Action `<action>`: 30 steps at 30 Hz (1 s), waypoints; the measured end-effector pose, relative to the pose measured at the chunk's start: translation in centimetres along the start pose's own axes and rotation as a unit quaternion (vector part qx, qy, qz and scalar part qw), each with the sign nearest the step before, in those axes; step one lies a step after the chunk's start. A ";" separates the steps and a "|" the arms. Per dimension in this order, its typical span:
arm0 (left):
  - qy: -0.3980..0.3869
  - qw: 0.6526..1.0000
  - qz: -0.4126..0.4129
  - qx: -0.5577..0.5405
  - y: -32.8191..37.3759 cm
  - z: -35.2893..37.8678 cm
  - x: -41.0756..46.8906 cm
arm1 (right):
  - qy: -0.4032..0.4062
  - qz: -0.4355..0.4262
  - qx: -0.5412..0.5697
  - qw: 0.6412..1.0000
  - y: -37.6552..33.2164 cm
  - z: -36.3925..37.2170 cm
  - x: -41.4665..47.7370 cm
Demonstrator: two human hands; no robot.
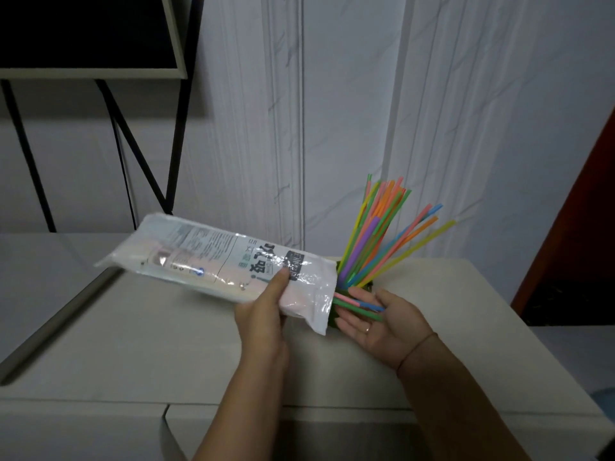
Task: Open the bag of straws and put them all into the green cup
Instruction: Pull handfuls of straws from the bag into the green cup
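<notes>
The task is well advanced but not complete. Most of the straws already stand fanned out in the green cup, which sits on the desk near its far right part and is almost wholly hidden behind the bag and your right hand; only dark green slivers of it show. The bag is open at its right end and tilted mouth-down toward the cup. Your left hand grips the bag near that mouth, thumb pressed on the printed face and fingers closed underneath. Your right hand lies palm-up with fingers spread, catching a few remaining straws that slide out of the mouth. Whether more straws remain deep in the bag cannot be told. Judged remaining: transfer these last straws to the cup and set the bag aside. The desk is pale and otherwise bare in view. Behind it stand a white panelled wall and, at upper left, a dark-framed shelf unit.
</notes>
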State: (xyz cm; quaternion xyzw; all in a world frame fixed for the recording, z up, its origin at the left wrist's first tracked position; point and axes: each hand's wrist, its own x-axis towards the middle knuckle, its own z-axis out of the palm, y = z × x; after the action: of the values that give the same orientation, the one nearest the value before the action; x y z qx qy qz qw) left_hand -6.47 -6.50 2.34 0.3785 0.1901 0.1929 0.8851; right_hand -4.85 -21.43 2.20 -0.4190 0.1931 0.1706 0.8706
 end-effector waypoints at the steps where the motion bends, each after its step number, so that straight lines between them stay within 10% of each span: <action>1: -0.015 1.000 0.020 0.019 0.0 0.1 -0.2 | -0.006 0.013 0.015 1.000 0.3 0.1 0.2; 20: -0.148 0.975 0.079 0.146 -0.1 0.3 -1.9 | -0.180 0.041 0.103 0.977 1.2 2.4 -1.1; 30: -0.103 0.984 0.078 0.120 0.6 -0.5 -0.5 | -0.044 0.032 0.039 0.998 0.7 1.5 -0.8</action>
State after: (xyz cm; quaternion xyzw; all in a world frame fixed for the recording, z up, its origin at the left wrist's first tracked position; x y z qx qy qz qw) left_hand -7.23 -6.03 2.55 0.5133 0.0899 0.1973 0.8303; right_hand -5.54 -19.92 3.04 -0.3706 0.1741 0.2087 0.8881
